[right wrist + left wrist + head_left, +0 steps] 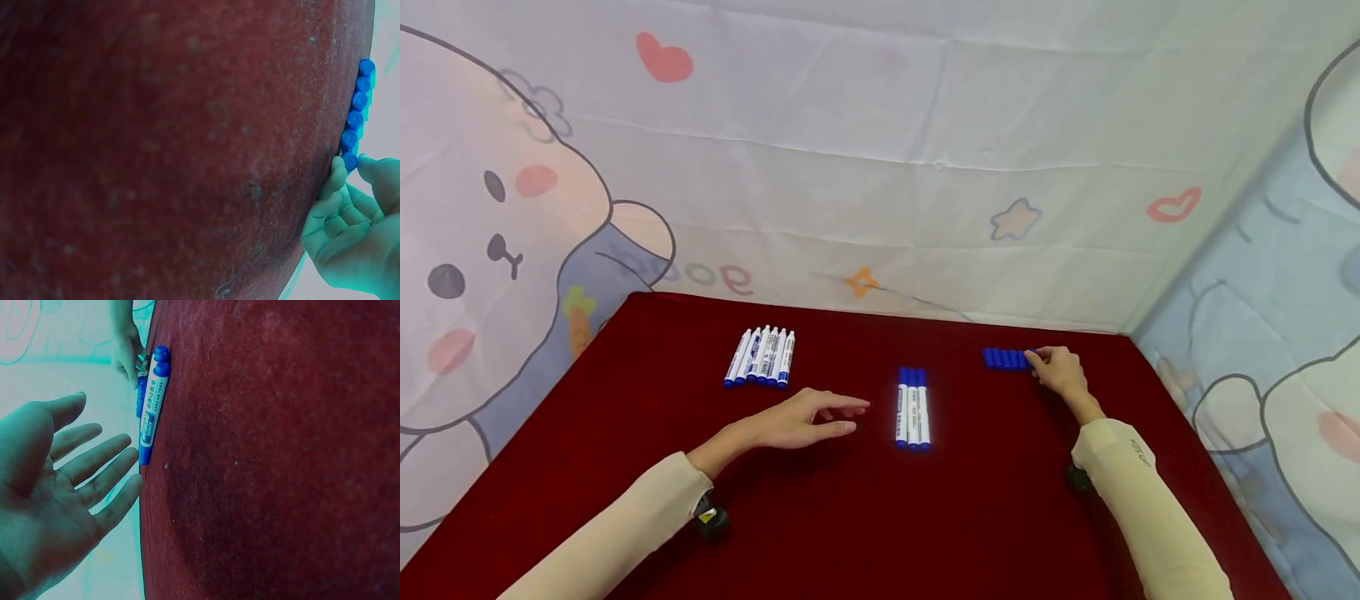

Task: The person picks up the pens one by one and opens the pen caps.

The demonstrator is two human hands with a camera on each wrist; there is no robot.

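Observation:
My right hand point(1058, 370) is at the near end of a row of blue marker caps point(1004, 359) at the back right. In the right wrist view its thumb and fingertip pinch the end cap point(349, 161), and the other caps line up beyond it. My left hand point(808, 418) hovers over the table with fingers extended, holding nothing. Just right of its fingertips lie three capped whiteboard markers point(913, 408) side by side, white with blue caps. At the back left, several uncapped markers point(763, 357) lie together, white tips pointing away from me.
A dark red cloth covers the table point(880, 517). Behind it hangs a pale cloth backdrop point(865, 167) with cartoon prints, which continues along the right side. Small dark devices point(711, 521) sit at the wrists.

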